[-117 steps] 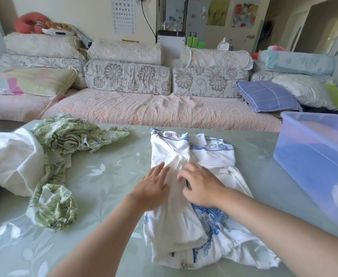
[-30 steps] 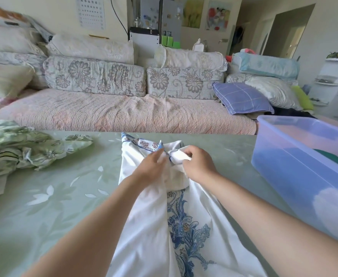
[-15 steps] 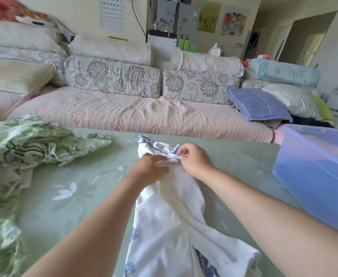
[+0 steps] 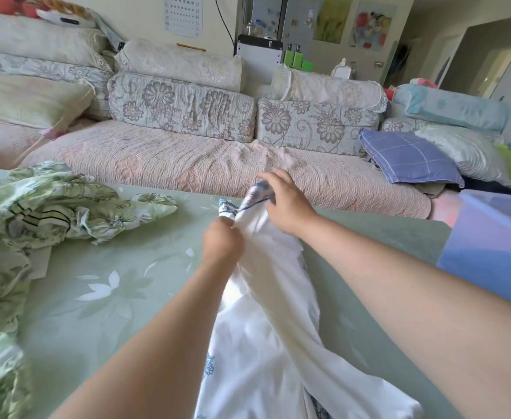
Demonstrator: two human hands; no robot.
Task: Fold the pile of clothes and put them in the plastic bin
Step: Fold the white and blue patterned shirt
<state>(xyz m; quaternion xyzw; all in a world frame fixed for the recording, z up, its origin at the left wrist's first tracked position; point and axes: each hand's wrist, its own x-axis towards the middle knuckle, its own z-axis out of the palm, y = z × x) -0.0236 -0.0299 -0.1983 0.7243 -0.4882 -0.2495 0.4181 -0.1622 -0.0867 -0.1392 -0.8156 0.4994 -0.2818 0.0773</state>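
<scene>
White garment [image 4: 263, 328], blue-printed, lies bunched lengthwise on the table [image 4: 112, 291], running from the near edge to the far middle. Left hand [image 4: 222, 241] is fisted round its gathered fabric. Right hand [image 4: 287, 204], just beyond, has its fingers curled over the blue-trimmed end, lifted off the surface. Plastic bin [image 4: 490, 252] stands at the right edge. Green floral clothes [image 4: 51, 207] are heaped on the left. Sofa [image 4: 187, 164] is behind.

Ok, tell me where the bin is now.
In the head view the bin is at the far right edge, on the right end of the table, right of the white garment and nearer than the purple cushion.
</scene>
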